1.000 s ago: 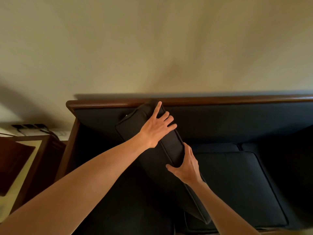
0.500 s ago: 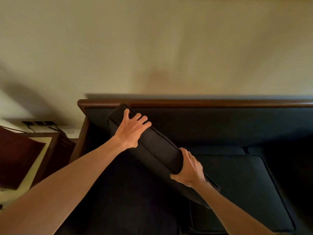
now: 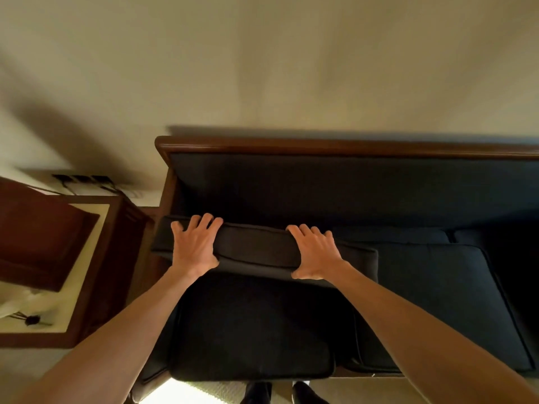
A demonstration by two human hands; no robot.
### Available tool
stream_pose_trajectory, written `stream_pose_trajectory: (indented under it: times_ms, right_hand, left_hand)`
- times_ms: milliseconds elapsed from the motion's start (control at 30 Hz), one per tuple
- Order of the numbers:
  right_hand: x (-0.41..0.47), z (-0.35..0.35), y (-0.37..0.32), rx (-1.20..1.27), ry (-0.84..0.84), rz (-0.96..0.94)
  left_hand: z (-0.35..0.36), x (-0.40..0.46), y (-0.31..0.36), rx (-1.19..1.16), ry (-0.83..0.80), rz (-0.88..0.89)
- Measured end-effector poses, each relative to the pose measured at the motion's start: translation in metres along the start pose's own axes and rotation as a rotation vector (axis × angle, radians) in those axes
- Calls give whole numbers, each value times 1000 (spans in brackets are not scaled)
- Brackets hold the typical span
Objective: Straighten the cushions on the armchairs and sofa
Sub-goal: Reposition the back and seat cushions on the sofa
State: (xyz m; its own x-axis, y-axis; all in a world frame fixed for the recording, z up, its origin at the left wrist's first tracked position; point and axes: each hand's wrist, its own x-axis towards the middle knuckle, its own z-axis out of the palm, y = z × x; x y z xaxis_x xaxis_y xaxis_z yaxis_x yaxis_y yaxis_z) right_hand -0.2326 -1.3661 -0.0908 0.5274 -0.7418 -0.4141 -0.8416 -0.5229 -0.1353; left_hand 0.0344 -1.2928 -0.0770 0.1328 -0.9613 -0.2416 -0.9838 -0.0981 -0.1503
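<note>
**Head view: back cushion held level on the sofa**

Both hands, left [image 3: 194, 248] and right [image 3: 316, 252], curl their fingers [image 3: 204, 223] over the top edge of the back cushion [image 3: 258, 252], gripping it. Beyond the fingers stands the sofa backrest [image 3: 320, 185]; below lies the seat cushion [image 3: 250, 330]. Next, I judge, push it upright against the backrest.

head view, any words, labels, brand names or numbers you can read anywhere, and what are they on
None: no readable text shows anywhere in the head view.
The dark back cushion held by the left hand and right hand shows no tag or label.
The sofa and its wooden frame carry no lettering.
The side table holds small blurred items with no legible print.
</note>
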Motion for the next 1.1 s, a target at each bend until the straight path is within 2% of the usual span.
stream_pose_trajectory:
  times_ms: [200,300,367,667,1100]
  right_hand:
    - [-13,19,14,-10,147,64]
    - [-17,24,14,-54,121,76]
    - [-10,14,14,-41,101,89]
    - [56,-38,19,-86,157,27]
    - [89,-10,9,-71,201,66]
  left_hand:
    - [-4,17,11,-16,-19,53]
    - [6,22,16,-62,-11,201]
    - [5,28,13,-95,10,229]
    - [-20,67,-19,-130,76,158]
    - [22,94,-32,-89,124,126]
